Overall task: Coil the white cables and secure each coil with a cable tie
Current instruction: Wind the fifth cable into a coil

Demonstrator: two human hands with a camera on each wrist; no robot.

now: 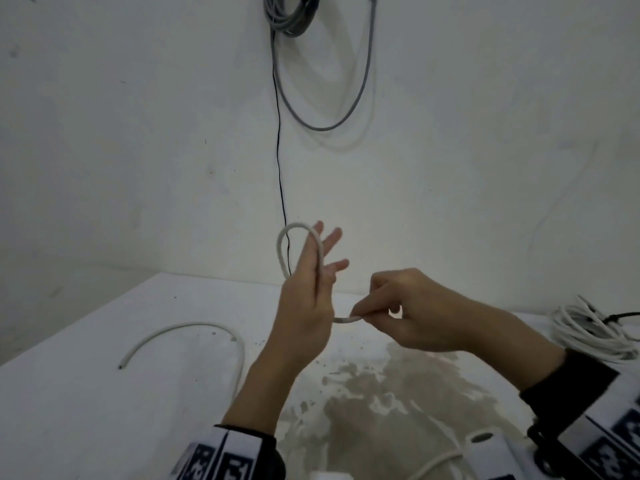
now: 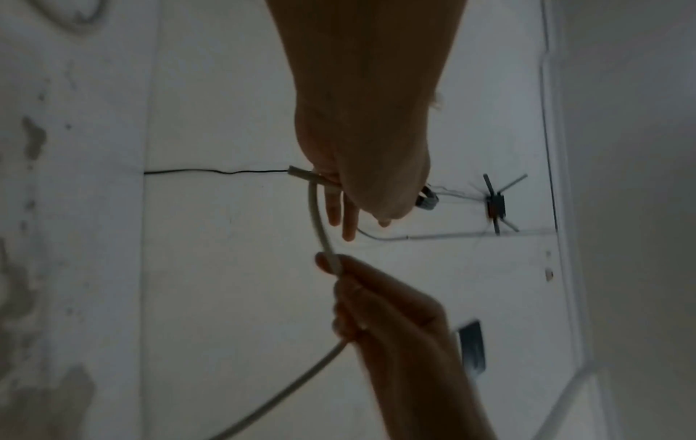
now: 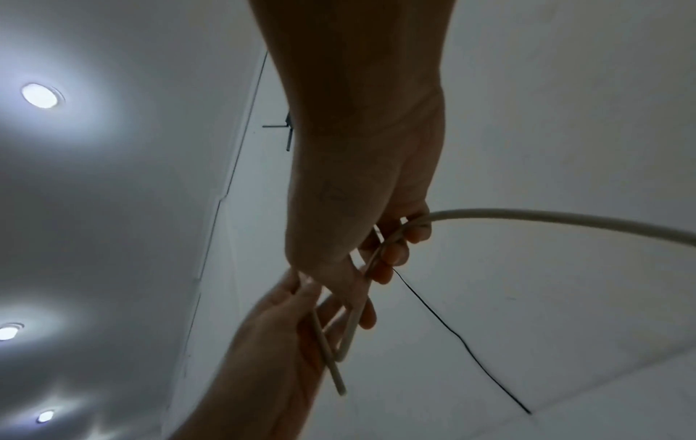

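While a stained white tabletop (image 1: 104,393) fills the near ground, a loose white cable (image 1: 194,332) is seen lying in an arc on its left side, its cut end near the table's left edge. Above the table's middle, the left hand (image 1: 304,306) is raised with its fingers straight and spread, and a loop of white cable (image 1: 294,233) is draped over them; in the left wrist view the cable's end is seen pinched at the thumb. Just to the right, the right hand (image 1: 408,310) is curled, and the same cable is pinched between its thumb and fingertips, with the short span between the two hands held above the tabletop. At the table's right edge, a finished white cable coil (image 1: 588,332) is seen lying, well apart from the hands, with a black cable tie (image 1: 623,317) sticking out of it. Behind the table, a thin black wire (image 1: 278,150) is run down the white wall (image 1: 138,133), and a grey cable bundle (image 1: 291,15) is hung at the top, with one grey loop sagging beneath it.
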